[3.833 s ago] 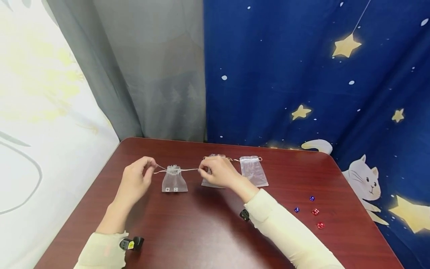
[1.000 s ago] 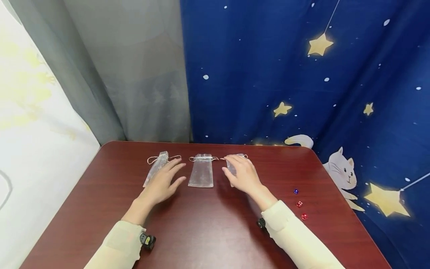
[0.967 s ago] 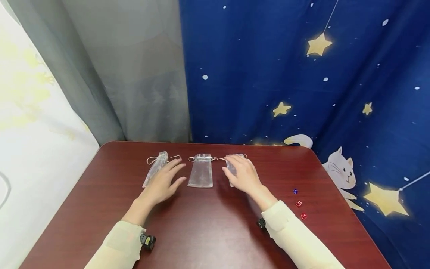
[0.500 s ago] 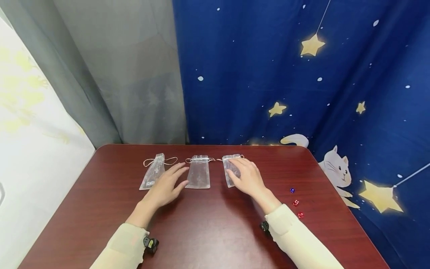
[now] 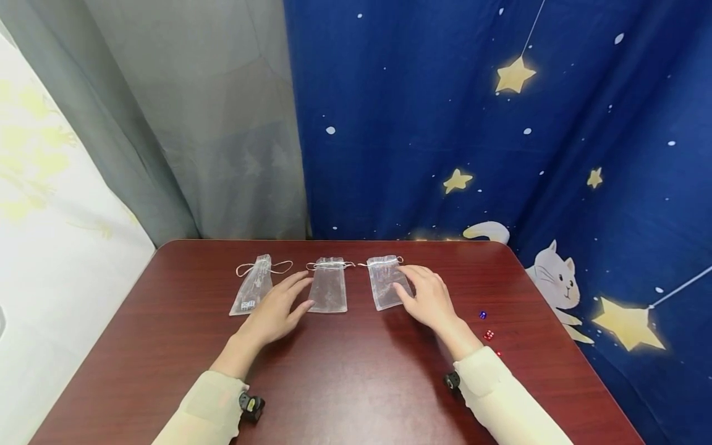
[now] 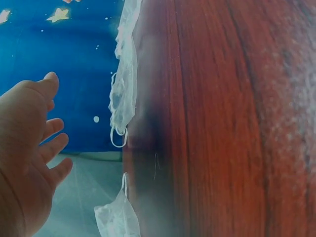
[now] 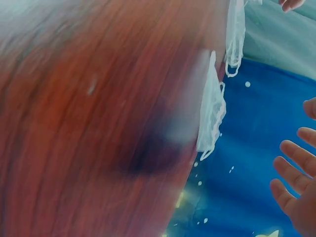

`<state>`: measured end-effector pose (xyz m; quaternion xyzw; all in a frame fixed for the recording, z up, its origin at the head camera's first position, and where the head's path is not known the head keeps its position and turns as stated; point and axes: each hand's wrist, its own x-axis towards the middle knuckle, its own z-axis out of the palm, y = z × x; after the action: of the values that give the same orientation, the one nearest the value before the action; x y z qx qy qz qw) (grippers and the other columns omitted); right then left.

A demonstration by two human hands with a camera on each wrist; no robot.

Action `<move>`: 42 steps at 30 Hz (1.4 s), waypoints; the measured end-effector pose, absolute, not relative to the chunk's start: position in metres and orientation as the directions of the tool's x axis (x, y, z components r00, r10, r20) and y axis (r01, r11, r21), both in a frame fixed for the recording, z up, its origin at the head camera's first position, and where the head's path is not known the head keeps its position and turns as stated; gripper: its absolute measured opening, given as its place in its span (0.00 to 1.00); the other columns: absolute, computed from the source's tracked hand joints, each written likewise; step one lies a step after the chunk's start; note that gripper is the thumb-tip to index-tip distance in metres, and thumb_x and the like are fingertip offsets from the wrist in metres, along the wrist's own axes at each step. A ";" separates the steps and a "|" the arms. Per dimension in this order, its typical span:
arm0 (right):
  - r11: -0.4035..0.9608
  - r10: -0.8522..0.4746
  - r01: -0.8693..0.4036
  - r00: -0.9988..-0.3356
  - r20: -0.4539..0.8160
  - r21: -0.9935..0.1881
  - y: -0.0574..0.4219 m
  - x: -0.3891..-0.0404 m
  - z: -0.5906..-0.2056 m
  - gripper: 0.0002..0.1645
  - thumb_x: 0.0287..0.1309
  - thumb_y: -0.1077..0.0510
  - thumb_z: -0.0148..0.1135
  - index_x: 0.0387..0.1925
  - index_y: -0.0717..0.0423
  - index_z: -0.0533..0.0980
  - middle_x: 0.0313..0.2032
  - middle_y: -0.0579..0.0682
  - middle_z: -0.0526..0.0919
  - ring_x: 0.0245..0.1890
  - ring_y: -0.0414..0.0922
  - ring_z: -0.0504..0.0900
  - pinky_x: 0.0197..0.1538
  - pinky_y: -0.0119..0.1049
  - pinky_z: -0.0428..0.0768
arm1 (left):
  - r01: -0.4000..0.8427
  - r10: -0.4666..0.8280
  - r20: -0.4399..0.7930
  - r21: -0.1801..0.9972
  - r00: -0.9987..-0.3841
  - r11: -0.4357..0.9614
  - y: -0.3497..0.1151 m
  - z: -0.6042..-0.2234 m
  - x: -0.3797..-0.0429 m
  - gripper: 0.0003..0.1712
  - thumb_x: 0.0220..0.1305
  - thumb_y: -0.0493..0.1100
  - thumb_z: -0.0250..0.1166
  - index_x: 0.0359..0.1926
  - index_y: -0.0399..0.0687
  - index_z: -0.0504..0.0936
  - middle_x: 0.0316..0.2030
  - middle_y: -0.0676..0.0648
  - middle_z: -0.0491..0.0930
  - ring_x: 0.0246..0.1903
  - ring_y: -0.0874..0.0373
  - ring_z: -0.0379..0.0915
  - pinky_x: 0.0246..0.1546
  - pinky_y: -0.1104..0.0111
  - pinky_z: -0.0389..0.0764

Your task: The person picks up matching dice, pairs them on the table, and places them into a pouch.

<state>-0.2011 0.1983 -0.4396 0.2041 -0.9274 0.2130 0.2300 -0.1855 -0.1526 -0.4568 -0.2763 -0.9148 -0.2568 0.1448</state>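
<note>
Right hand [image 5: 431, 300] shifted rightward, leftmost pouch [image 5: 258, 282] holding 2 dice [image 5: 248, 305]

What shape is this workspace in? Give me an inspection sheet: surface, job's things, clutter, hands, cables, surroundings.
Surface: glossy dark red table
Job's things: left pouch holding white dice; middle pouch and right pouch lying flat; blue die; two red dice, one partly hidden by the right sleeve
Clutter: hair-like line on the table, left wrist view
Hands: left hand and right hand, relaxed, holding nothing
Cables: nothing seen
Surroundings: gray curtain, blue starry curtain
</note>
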 end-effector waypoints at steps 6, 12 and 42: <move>0.836 -0.271 -0.464 -0.814 0.514 -0.293 0.210 -0.198 -0.443 0.24 0.61 0.50 0.68 0.56 0.56 0.82 0.54 0.55 0.85 0.58 0.53 0.80 0.59 0.55 0.75 | 0.592 0.444 0.412 0.376 -0.796 0.712 -0.149 -0.461 -0.186 0.30 0.67 0.46 0.68 0.65 0.34 0.75 0.67 0.36 0.71 0.66 0.40 0.69 0.65 0.46 0.70; 0.837 -0.271 -0.462 -0.816 0.510 -0.294 0.219 -0.195 -0.447 0.24 0.61 0.50 0.68 0.56 0.57 0.82 0.54 0.56 0.84 0.58 0.54 0.80 0.60 0.56 0.75 | 0.577 0.485 0.313 0.394 -0.816 0.716 -0.144 -0.467 -0.183 0.33 0.70 0.48 0.66 0.68 0.33 0.72 0.70 0.35 0.67 0.69 0.40 0.65 0.67 0.47 0.67; 0.859 -0.207 -0.402 -0.840 0.502 -0.317 0.258 -0.183 -0.459 0.22 0.61 0.51 0.69 0.53 0.56 0.83 0.51 0.55 0.85 0.53 0.56 0.82 0.55 0.58 0.78 | 0.499 0.541 0.002 0.388 -0.841 0.775 -0.130 -0.480 -0.173 0.39 0.69 0.57 0.64 0.70 0.34 0.70 0.74 0.35 0.60 0.74 0.41 0.55 0.71 0.41 0.56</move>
<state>-0.1828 0.2575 -0.4592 0.1627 -0.9358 0.2099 0.2318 -0.1728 -0.1303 -0.4802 -0.2765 -0.9404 -0.1901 -0.0547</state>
